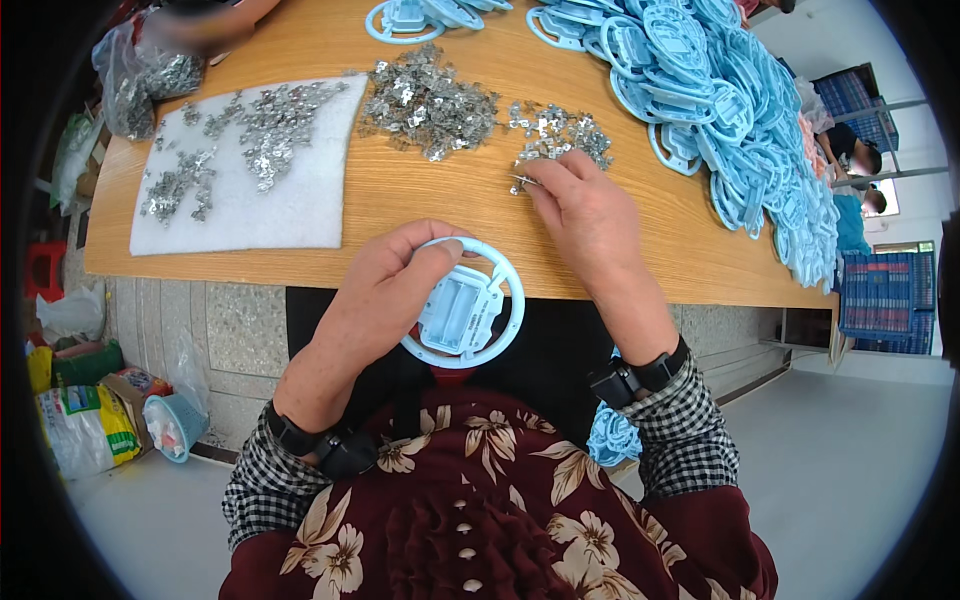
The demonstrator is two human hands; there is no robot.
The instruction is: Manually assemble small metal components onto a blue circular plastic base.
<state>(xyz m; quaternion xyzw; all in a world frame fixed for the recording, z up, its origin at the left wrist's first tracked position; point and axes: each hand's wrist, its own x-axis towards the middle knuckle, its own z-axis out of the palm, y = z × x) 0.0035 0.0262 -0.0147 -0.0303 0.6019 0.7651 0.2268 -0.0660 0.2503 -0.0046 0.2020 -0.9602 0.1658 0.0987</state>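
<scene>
Blue plastic ring (463, 305) in left hand (385, 290), right hand (590, 215) fingers pinching metal clip (523, 181)

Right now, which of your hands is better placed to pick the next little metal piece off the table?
The right hand: its fingertips already pinch at the nearest pile of metal pieces. The left hand is occupied holding the light blue ring part.

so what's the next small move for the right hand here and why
Probably carry the small metal piece pinched in the right hand back to the light-blue ring part held by the left hand; its open middle recess faces up, seemingly awaiting it.
</scene>
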